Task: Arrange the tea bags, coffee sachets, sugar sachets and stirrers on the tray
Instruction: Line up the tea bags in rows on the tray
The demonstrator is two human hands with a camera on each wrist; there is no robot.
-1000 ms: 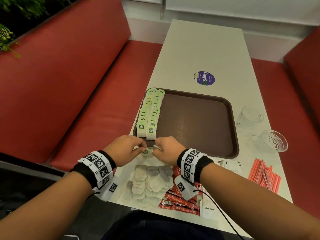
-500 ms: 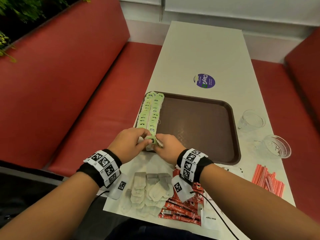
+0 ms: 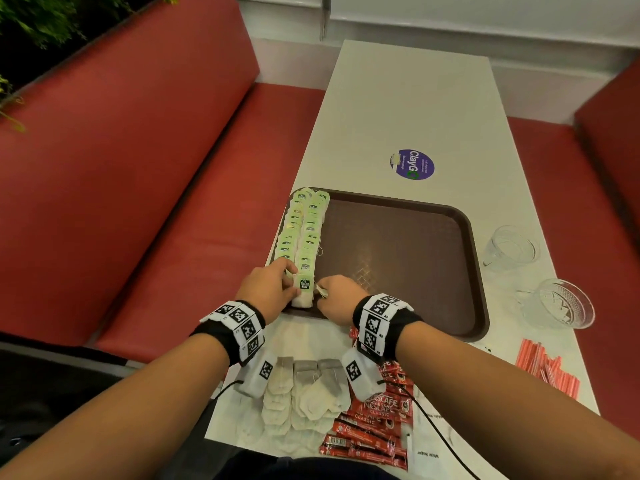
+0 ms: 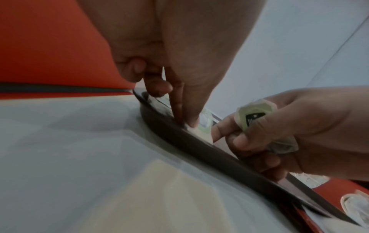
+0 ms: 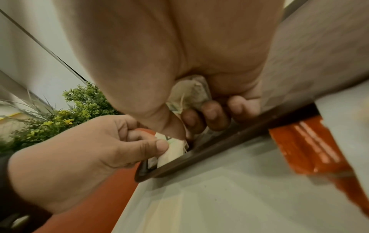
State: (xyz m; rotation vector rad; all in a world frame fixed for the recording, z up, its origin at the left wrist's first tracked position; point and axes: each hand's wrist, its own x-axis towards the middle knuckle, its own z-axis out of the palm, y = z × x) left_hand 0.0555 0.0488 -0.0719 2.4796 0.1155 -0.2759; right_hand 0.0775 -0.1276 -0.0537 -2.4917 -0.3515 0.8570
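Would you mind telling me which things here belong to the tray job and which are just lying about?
Belongs to the job:
tray
tea bags in rows
loose tea bags
coffee sachets
sugar sachet
stirrers

Just lying about:
two glass cups
purple sticker

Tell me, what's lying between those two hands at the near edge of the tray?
In the head view, one tea bag with a green tag lies between the left hand and the right hand, at the tray's near left corner.
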